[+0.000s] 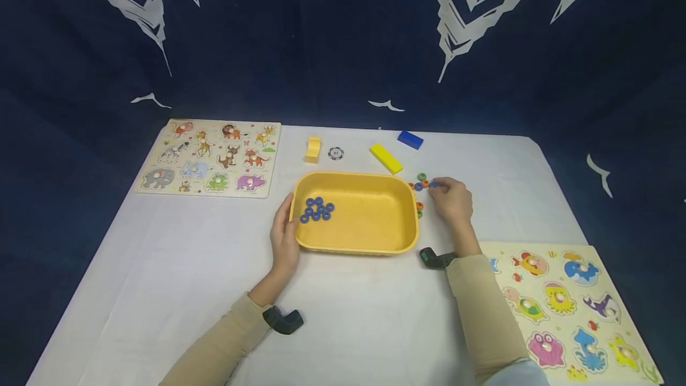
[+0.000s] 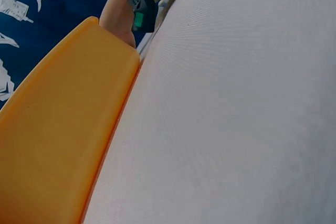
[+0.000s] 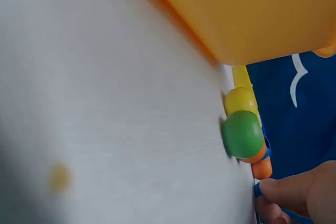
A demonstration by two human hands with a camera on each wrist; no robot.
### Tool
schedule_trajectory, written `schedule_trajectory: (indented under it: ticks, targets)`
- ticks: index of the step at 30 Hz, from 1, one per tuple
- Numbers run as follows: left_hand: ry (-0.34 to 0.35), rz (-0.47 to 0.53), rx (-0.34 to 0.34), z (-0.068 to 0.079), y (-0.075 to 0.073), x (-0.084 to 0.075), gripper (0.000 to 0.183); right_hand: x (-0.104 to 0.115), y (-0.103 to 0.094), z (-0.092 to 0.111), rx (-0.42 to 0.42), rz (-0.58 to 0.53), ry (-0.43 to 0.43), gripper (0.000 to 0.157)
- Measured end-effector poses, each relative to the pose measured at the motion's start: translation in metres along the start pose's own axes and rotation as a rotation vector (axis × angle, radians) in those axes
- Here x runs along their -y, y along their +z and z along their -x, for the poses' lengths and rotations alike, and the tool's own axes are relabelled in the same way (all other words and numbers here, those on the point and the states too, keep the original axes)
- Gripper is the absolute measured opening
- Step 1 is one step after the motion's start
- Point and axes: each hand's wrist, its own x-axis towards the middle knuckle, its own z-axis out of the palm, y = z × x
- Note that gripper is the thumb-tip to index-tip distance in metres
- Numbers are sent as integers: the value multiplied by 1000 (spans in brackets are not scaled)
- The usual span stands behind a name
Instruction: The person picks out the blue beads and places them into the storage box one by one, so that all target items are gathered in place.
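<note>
My left hand (image 1: 284, 237) grips the left end of a yellow plastic tray (image 1: 370, 213), thumb at the rim and fingers along the outer wall. Several blue ring beads (image 1: 321, 209) lie together in the tray's left part. Beyond its right end, my right hand (image 1: 452, 201) pinches a blue bead (image 3: 258, 189) between thumb and finger, low over the tabletop. Beside those fingertips sit loose beads, among them a green bead (image 3: 243, 134), a yellow bead (image 3: 240, 99) and an orange bead (image 3: 262, 169). The left wrist view shows mostly the tray's outer wall; the left fingers are out of it.
Behind the tray lie a yellow-orange block (image 1: 312, 151), a round chip (image 1: 336, 153), a bright yellow block (image 1: 386, 158) and a blue block (image 1: 410, 139). An animal puzzle board (image 1: 252, 190) is at the back left; a sea-creature puzzle board (image 1: 576, 329) lies front right, partly under the right forearm.
</note>
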Motion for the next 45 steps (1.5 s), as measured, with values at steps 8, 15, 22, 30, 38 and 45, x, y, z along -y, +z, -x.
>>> schedule_trajectory:
  ticks: [8, 15, 22, 30, 38, 45]
  targets:
    - [4, 4, 11, 1, 2, -12, 50, -9, 3, -9, -82, -18, 0, 33]
    - [1, -29, 15, 3, 5, -30, 49, 22, -20, 15, -181, -148, -184, 32]
    - [-5, -28, 19, 2, 6, -29, 50, 79, -27, 57, -34, -150, -365, 22]
    - [3, -35, 4, 2, 6, -29, 50, 109, 19, 69, 170, -23, -487, 18]
    - [4, -28, 1, 5, 6, -28, 49, 128, 60, 79, 312, 144, -484, 19]
    - [6, -39, -19, 5, 4, -29, 49, 134, 74, 81, 388, 172, -497, 19]
